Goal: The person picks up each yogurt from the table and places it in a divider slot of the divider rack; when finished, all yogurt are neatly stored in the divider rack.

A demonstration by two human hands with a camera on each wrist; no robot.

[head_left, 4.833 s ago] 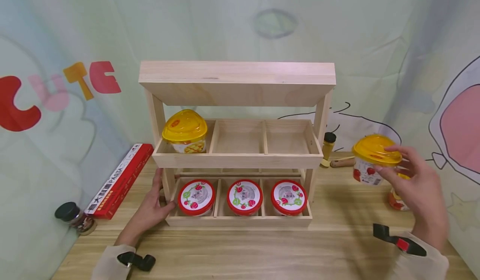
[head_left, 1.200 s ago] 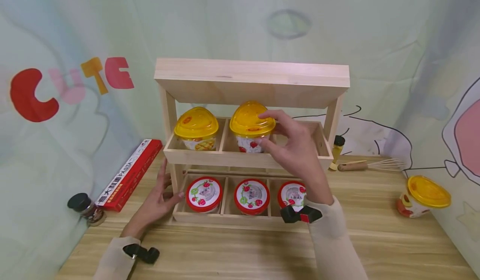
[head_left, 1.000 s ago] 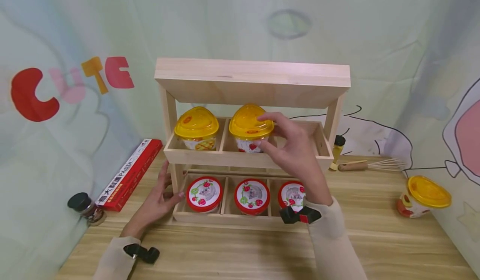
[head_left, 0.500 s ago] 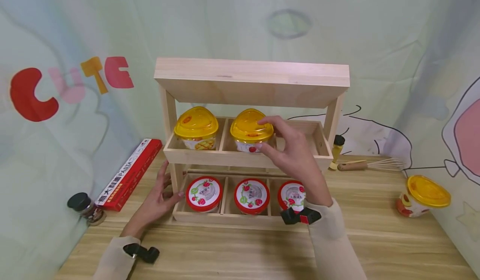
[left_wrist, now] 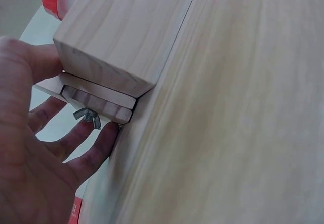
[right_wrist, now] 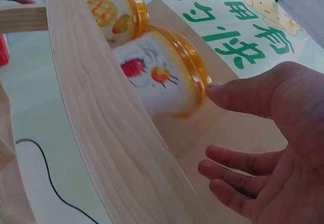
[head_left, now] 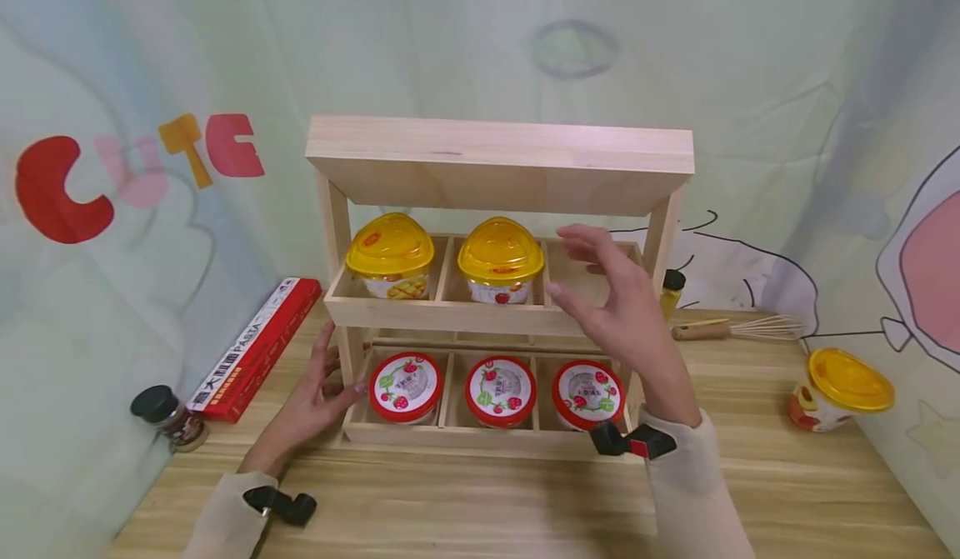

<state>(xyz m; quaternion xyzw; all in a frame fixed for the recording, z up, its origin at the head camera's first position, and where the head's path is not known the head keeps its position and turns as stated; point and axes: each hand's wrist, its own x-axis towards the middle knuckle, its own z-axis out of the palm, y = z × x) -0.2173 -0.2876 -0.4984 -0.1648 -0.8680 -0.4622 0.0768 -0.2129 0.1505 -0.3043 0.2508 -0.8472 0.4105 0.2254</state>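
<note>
A two-tier wooden rack (head_left: pixel 480 317) with compartments stands on the table. My left hand (head_left: pixel 318 401) grips its lower left corner; in the left wrist view, the thumb is on the wood and the fingers bend by a wing nut (left_wrist: pixel 88 115). On the upper tier, a yellow-lidded cup with a waffle picture (head_left: pixel 390 255) is in the left compartment, and a yellow-lidded strawberry cup (head_left: pixel 501 261) in the middle one. My right hand (head_left: pixel 626 309) is spread before the upper right compartment, apart from the strawberry cup, holding nothing. Several red-lidded cups (head_left: pixel 501 391) fill the lower tier.
Another yellow-lidded cup (head_left: pixel 840 388) stands at the right. Behind the rack's right side are a whisk (head_left: pixel 738 328) and a yellow bottle with a black cap (head_left: pixel 672 291). At left lie a red pasta box (head_left: pixel 255 351) and a black-capped jar (head_left: pixel 168 417).
My right hand brought the strawberry cup from the right into the upper middle compartment, lowered it, let go and drew off to the right. The left hand stays on the rack.
</note>
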